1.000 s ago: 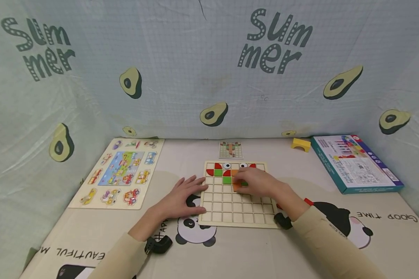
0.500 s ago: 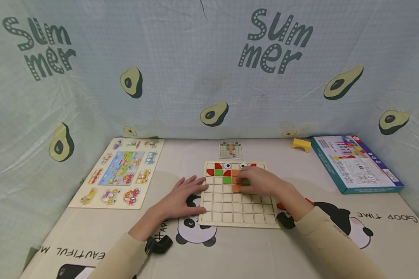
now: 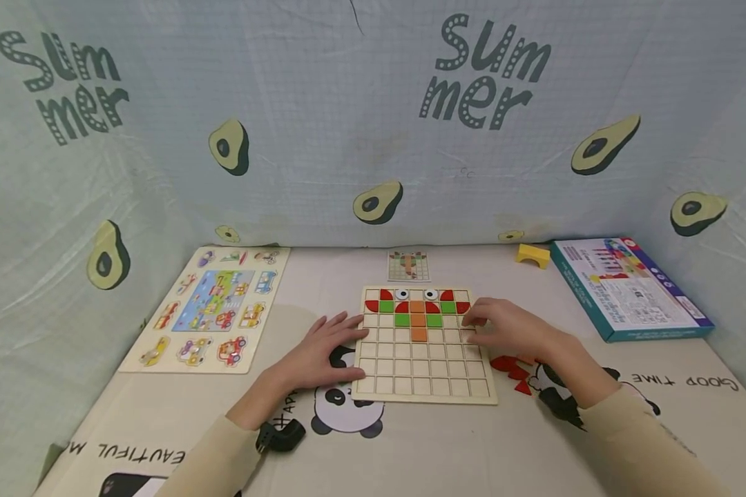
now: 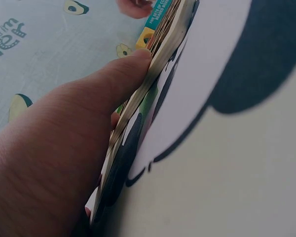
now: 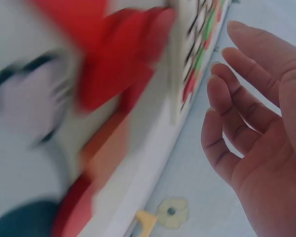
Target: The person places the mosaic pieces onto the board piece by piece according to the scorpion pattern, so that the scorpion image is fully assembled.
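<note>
In the head view a wooden grid board (image 3: 435,390) lies in the middle. Red, green and orange tiles and two round eye tiles fill cells near its top; the lowest is an orange square (image 3: 419,335). My left hand (image 3: 323,351) rests its spread fingertips along the board's left edge, and the left wrist view shows its thumb (image 4: 123,71) on that edge. Over the board's right edge hovers my right hand (image 3: 512,330), fingers loosely bent, nothing between them. Loose red pieces (image 3: 516,368) lie below it, and an orange piece (image 5: 108,148) shows in the right wrist view.
Behind the board lies a small pattern card (image 3: 408,267). A vehicle puzzle board (image 3: 208,310) is at the left, a teal-sided box (image 3: 634,290) at the right. A yellow arch block (image 3: 532,255) stands beside the box. Patterned cloth walls rise behind and at both sides.
My right hand has let go of the orange square, now lying in its cell, and moved right to the board's edge, uncovering the right-hand tiles. The left hand stays at the left edge.
</note>
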Demonstrator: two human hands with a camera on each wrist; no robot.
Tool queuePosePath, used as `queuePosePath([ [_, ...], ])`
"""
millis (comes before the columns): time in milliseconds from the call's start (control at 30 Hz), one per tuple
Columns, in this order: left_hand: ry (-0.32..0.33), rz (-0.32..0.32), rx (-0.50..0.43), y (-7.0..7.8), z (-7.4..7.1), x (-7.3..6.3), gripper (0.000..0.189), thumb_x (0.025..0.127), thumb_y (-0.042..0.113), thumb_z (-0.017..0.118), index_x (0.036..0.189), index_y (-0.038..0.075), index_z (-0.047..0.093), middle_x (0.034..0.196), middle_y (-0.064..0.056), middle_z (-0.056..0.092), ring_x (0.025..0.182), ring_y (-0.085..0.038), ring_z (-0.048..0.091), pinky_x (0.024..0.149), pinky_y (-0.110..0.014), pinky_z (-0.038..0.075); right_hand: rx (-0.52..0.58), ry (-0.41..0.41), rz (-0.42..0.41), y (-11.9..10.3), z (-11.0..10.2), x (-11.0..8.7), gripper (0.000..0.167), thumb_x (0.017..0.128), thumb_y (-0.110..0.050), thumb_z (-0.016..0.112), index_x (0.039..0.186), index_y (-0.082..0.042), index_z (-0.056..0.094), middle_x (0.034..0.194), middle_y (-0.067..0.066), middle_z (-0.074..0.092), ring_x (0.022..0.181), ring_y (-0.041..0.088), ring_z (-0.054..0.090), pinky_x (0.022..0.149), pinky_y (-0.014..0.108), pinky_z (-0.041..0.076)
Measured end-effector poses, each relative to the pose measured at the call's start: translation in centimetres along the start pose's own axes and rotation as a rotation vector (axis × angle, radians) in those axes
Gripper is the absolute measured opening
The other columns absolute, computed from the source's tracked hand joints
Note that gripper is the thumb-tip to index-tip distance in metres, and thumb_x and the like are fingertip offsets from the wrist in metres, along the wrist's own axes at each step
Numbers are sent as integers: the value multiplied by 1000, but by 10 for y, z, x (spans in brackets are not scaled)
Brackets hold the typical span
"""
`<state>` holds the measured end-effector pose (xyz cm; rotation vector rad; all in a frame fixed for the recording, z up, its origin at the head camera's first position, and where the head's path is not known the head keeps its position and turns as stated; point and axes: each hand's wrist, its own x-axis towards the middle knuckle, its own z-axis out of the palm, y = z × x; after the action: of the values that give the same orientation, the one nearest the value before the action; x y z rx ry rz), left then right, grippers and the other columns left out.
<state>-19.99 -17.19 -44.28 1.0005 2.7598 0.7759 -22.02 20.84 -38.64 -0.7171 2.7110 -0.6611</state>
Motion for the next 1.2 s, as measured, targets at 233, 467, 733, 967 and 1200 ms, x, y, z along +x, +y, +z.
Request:
queuePosePath([
  [233, 0, -3, 3, -1, 1, 1, 73, 88, 56, 71, 148, 17, 54, 161, -4, 35, 152, -30, 17, 121, -56, 6, -32, -33, -16, 20, 2, -25, 22, 90, -21, 79, 111, -13, 74, 105, -6, 64, 91, 14, 57, 84, 32, 55],
  [467, -3, -8, -1, 0, 0, 0, 73, 88, 56, 71, 148, 17, 54, 162, -4, 35, 152, -30, 16, 121, -56, 5, 12, -59, -51, 28, 4, -39, 19, 88, -18, 80, 106, -15, 74, 99, -9, 62, 84, 12, 56, 75, 25, 55],
  [733, -2, -2, -3, 1, 0, 1, 73, 89, 57, 71, 148, 17, 54, 161, -4, 35, 152, -30, 16, 121, -56, 5, -20, -42, -63, 29, 3, -41, 10, 88, -19, 80, 96, -18, 73, 92, -9, 58, 81, 11, 54, 69, 23, 54],
  [967, -2, -5, -1, 0, 1, 1, 73, 88, 57, 71, 148, 18, 53, 161, -3, 35, 152, -30, 16, 121, -56, 5, -125, 35, 10, 31, 4, -38, 9, 90, -23, 78, 91, -17, 72, 85, -8, 56, 75, 11, 52, 63, 24, 51],
  [1200, 2, -5, 7, -1, 2, 1, 73, 88, 57, 71, 148, 18, 54, 162, -2, 35, 152, -29, 16, 121, -55, 6, -48, 43, 23, 36, -1, -40, 15, 90, -22, 78, 102, -14, 73, 95, -6, 62, 85, 15, 55, 71, 25, 54],
])
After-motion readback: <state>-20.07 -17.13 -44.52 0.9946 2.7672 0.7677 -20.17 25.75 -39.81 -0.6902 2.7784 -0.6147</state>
